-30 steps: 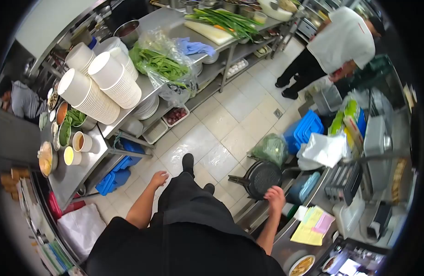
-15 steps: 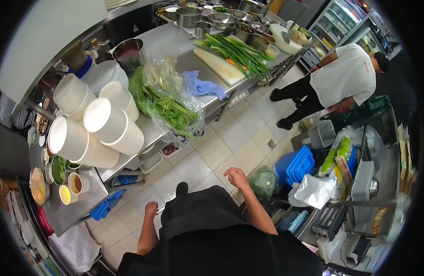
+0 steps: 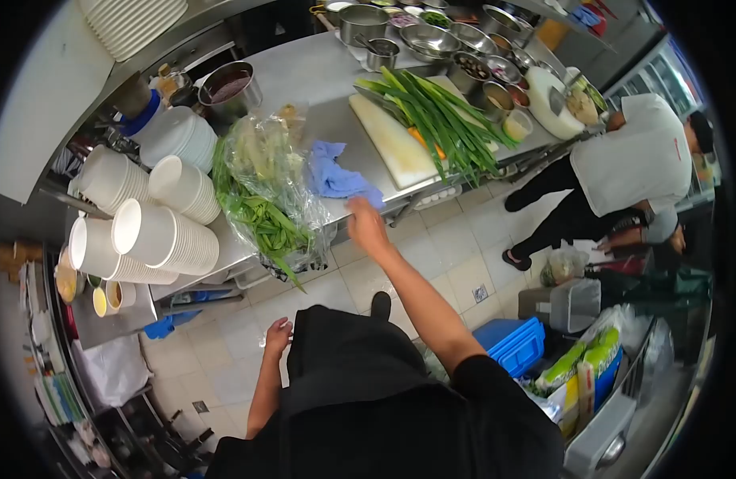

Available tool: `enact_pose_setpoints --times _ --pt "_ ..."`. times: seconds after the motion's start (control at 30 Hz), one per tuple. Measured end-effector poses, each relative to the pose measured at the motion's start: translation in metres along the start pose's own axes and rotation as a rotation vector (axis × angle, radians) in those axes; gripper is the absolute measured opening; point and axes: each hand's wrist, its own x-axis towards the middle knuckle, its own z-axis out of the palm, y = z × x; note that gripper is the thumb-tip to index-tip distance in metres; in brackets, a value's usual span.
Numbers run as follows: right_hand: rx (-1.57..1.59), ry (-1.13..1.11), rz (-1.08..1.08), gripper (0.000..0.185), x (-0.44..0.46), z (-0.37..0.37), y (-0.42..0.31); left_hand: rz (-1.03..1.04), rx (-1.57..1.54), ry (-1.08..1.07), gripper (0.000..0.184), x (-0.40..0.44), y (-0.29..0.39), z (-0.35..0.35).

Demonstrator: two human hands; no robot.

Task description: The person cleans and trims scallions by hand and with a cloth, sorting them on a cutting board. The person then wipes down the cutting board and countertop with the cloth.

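Note:
My right hand [image 3: 366, 225] is at the front edge of the steel counter, touching or just over the near corner of a blue cloth [image 3: 336, 173]; its fingers are partly hidden and blurred. Low over the floor hangs my left hand [image 3: 278, 335], empty, with its fingers loosely apart. Left of the cloth lies a clear plastic bag [image 3: 264, 164] with leafy greens [image 3: 268, 227]. On the right of the cloth, green onions [image 3: 440, 116] lie across a white cutting board [image 3: 396, 148].
Stacked white tubs [image 3: 164, 235] stand on the counter's left part, metal bowls [image 3: 428, 40] at its back. A person in a white shirt [image 3: 631, 156] stands at right, another person partly behind. A blue bin [image 3: 512, 343] and green bags [image 3: 575, 359] are at lower right.
My right hand has moved forward to the cloth. The view has shifted towards the counter, and my left hand's fingers have loosened. A second person now shows behind the one in white.

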Motion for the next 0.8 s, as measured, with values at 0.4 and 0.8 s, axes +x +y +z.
enact_pose_setpoints --times 0.4,0.8 --pt "-0.218 -0.063 0.235 0.044 0.180 0.035 0.058 -0.332 -0.669 0.246 0.020 0.003 -0.073 0.033" --pt "-0.618 -0.432 0.072 0.048 0.525 0.044 0.129 -0.523 -0.953 0.615 0.034 -0.060 -0.086 0.132"
